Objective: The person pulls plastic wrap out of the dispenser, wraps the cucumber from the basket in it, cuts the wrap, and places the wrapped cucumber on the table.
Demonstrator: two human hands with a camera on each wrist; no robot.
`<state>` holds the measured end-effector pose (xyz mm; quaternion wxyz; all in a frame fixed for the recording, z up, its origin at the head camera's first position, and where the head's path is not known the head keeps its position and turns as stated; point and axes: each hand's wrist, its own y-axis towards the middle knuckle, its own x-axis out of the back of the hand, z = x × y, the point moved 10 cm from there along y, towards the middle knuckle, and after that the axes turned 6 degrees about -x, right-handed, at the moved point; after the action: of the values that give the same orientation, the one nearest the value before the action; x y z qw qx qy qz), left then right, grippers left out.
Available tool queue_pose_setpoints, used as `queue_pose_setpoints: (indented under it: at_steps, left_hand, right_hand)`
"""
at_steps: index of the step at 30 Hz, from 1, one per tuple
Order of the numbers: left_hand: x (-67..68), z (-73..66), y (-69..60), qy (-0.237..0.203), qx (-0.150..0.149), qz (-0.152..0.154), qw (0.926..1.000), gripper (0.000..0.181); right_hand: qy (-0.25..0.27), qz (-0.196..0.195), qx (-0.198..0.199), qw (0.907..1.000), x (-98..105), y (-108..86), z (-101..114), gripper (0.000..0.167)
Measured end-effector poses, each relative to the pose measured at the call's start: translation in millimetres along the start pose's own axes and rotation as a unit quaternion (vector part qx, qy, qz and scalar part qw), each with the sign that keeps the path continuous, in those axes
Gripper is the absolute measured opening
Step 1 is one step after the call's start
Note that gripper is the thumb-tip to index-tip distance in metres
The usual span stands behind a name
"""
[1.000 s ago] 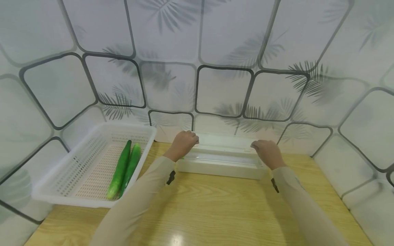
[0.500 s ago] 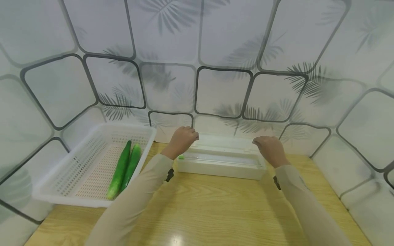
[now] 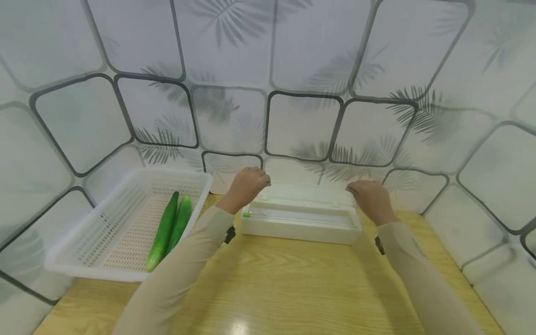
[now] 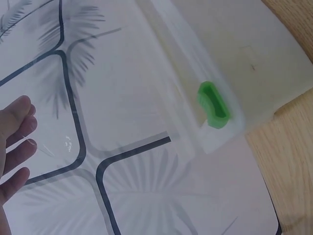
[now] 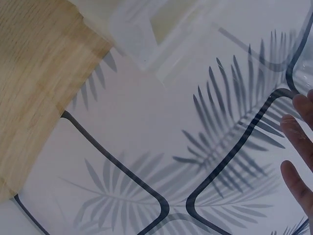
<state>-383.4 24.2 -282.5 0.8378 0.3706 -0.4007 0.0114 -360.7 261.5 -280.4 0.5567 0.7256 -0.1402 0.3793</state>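
Observation:
A long white cling film dispenser (image 3: 299, 232) stands against the back wall, its lid (image 3: 307, 193) tilted back. A green slide cutter (image 4: 213, 105) sits at its left end. Clear cling film (image 4: 68, 143) shows only as faint creases and glints by the fingers in the left wrist view. My left hand (image 3: 247, 186) pinches it above the dispenser's left end. Level with that, my right hand (image 3: 371, 200) pinches the film above the right end. Most of the sheet is too transparent to trace.
At the left, a white perforated plastic basket (image 3: 98, 274) holds two green cucumbers (image 3: 163, 232) lying side by side. The wooden tabletop (image 3: 293, 288) stretches in front of the dispenser. A patterned wall (image 3: 305, 123) closes off the back and sides.
Both hands have risen a little above the dispenser, with the film between them. More of the dispenser's opening and the green cutter now show. The basket and cucumbers have stayed put.

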Motion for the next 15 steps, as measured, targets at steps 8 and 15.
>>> queue_pose_setpoints:
  at_steps: [8, 15]
  left_hand:
    - [23.8, -0.3, 4.5, 0.003, -0.016, -0.044, 0.9989, 0.010]
    - [42.4, -2.3, 9.3, 0.010, -0.022, -0.058, 0.9980, 0.010]
  right_hand:
    - [-0.014, -0.032, 0.016, 0.9993, 16.2, 5.1, 2.6, 0.008]
    - [-0.005, -0.042, 0.018, 0.9989, 27.9, 8.1, 1.9, 0.006]
